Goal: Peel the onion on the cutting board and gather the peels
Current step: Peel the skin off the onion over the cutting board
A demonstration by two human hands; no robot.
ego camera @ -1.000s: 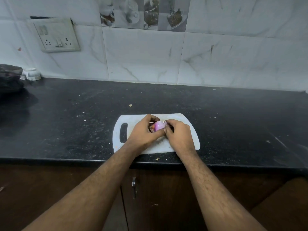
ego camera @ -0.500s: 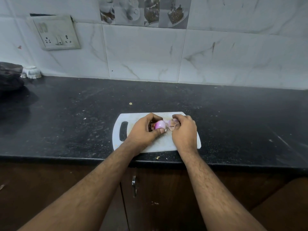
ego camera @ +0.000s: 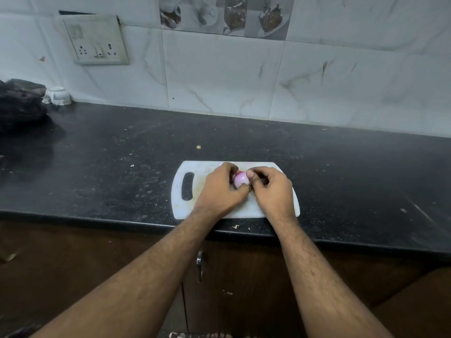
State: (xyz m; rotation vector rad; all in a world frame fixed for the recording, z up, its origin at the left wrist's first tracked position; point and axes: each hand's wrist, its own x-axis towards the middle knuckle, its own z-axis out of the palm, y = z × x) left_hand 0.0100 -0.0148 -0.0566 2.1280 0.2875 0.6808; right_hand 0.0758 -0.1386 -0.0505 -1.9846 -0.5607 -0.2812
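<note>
Small pink-purple onion (ego camera: 241,181), glossy and partly stripped of skin, held just above the middle of a white plastic cutting board (ego camera: 212,168). Mostly hidden, only its upper face exposed. Board lying flat near the counter's front edge, slotted handle at its left end, surface faintly stained. Dark scrap of peel (ego camera: 250,189) just below the onion, hard to make out.

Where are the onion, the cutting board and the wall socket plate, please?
onion (ego camera: 241,179), head view, bare pink side between the hands.
cutting board (ego camera: 179,206), head view, near-left corner.
wall socket plate (ego camera: 96,40), head view, middle of its face.
</note>
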